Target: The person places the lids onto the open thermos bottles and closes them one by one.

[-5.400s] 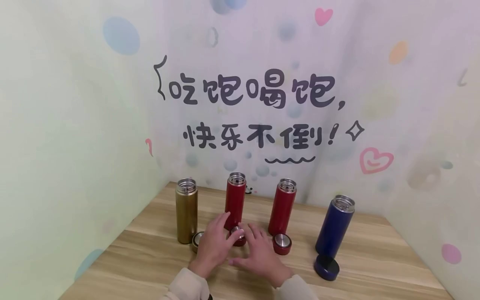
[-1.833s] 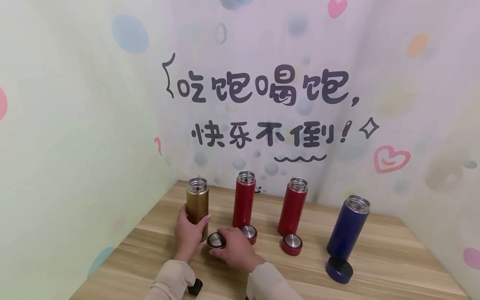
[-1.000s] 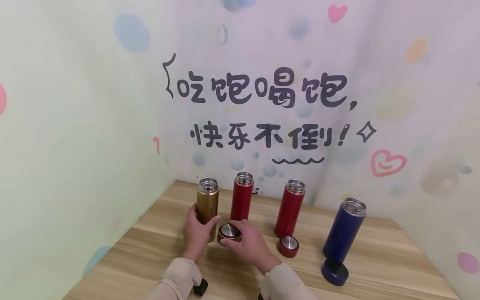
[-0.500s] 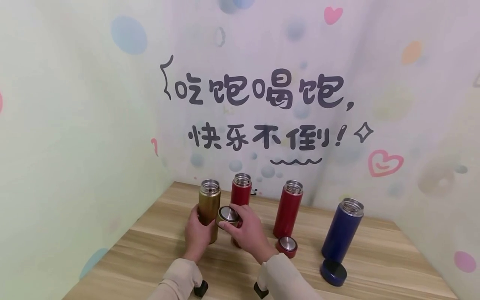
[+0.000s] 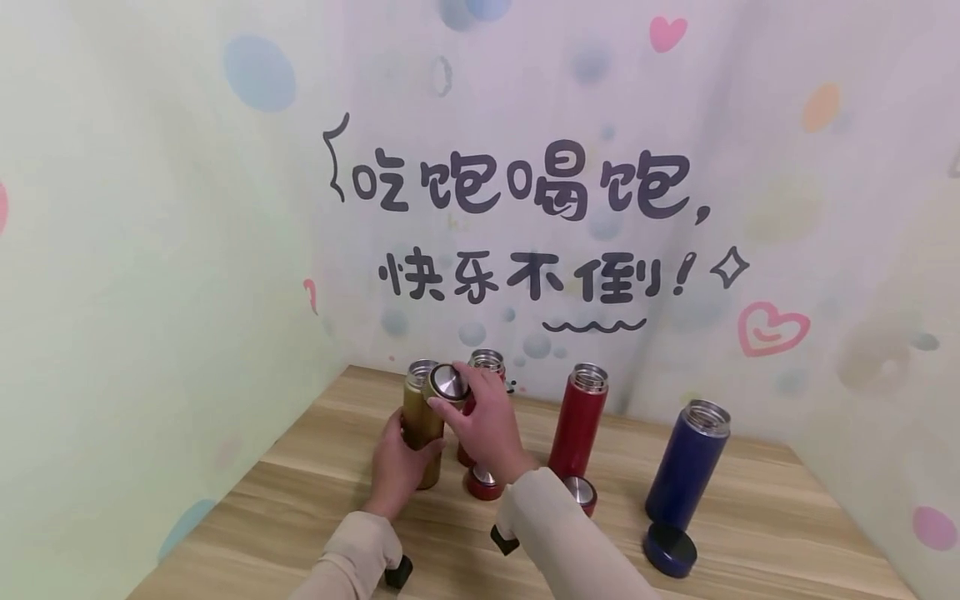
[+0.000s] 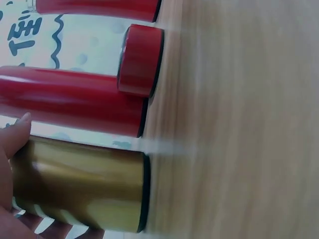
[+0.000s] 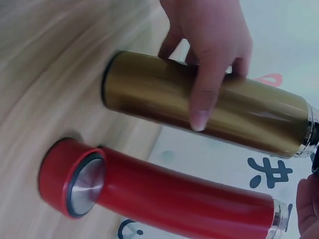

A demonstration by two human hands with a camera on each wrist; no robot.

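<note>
Patterned walls point(image 5: 517, 75) are rising behind your grip, a wood-grain table point(image 5: 277, 517) spreading beneath. Your left hand point(image 5: 397, 467) is holding the gold flask point(image 5: 422, 425) upright round its body, good purchase for something likely feeling stiff and slick; above, your right hand point(image 5: 486, 417) is pinching the tilted, probably light lid point(image 5: 450, 382) beside the mouth point(image 5: 419, 368).

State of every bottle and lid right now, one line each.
Gold bottle: uncapped, upright, gripped by left hand
Gold lid: held by right hand at the bottle's mouth, not seated; contact unclear
Left red bottle: uncapped, upright
Left red lid: off, on table, steel face up
Right red bottle: uncapped, upright
Right red lid: off, steel face up
Blue bottle: uncapped, upright
Blue lid: off, dark face up
</note>
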